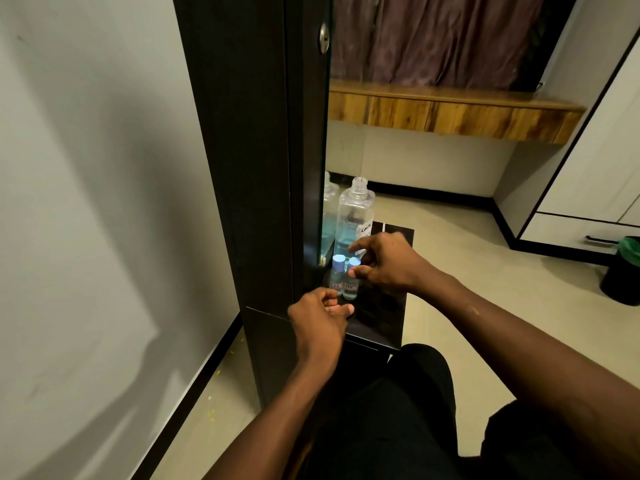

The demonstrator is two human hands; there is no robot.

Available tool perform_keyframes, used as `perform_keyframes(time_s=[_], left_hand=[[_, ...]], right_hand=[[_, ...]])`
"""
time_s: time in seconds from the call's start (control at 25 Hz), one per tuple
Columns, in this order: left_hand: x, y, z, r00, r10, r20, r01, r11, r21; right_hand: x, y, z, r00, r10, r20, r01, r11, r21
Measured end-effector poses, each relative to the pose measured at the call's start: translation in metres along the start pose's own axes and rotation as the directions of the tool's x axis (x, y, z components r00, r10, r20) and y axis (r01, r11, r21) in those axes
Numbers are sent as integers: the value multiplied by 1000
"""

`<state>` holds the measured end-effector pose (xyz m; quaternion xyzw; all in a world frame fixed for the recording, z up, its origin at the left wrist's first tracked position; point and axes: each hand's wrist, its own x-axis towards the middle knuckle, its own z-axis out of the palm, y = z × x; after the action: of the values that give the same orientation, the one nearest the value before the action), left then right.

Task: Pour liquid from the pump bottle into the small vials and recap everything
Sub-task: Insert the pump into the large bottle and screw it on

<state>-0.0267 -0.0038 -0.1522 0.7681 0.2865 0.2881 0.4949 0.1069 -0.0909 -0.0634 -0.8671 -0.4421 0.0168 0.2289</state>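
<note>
A tall clear pump bottle [356, 216] stands on a small dark shelf [377, 323] with its neck open and no pump on it; blue liquid fills its lower part. In front of it stand two small vials, side by side, both with blue caps: the left vial [337, 275] and the right vial [352, 284]. My right hand [388, 263] hovers at the right vial, with the index finger above its cap and the thumb touching just under the cap, fingers apart. My left hand [320, 320] is curled loosely below the left vial, thumb against fingertips, with nothing seen in it.
A dark cabinet panel [249, 161] with a mirror [327, 216] stands directly left of the bottles and reflects the tall bottle. My knees in dark trousers [398, 410] are under the shelf. A green bin [623, 271] stands at the right by a white wardrobe [595, 174].
</note>
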Motion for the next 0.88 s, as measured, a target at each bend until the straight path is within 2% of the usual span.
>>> perform_keyframes(time_s=[0.16,0.32,0.52,0.68,0.8,0.88], left_hand=[[-6,8,-6,998,55,-28,-55,998,15],[-1,40,-15,973,174,-154,-174,985,14],[28,90,-20,848,463,-257,-430,885,179],[53,117,-11,844,497,-202,-440,857,269],[66,127,-1,846,499,-185,-428,845,322],[72,131,5,854,492,-170,-409,836,365]], right_hand=[[-4,12,-6,1000,7,14,-7,1000,21],[-11,25,-16,999,33,-4,-33,999,-1],[-13,51,-17,997,80,-11,-81,991,-103],[-13,65,-12,996,62,57,-48,975,-217],[-8,76,-5,996,34,83,-17,979,-201],[-5,80,-2,997,-4,82,25,967,-254]])
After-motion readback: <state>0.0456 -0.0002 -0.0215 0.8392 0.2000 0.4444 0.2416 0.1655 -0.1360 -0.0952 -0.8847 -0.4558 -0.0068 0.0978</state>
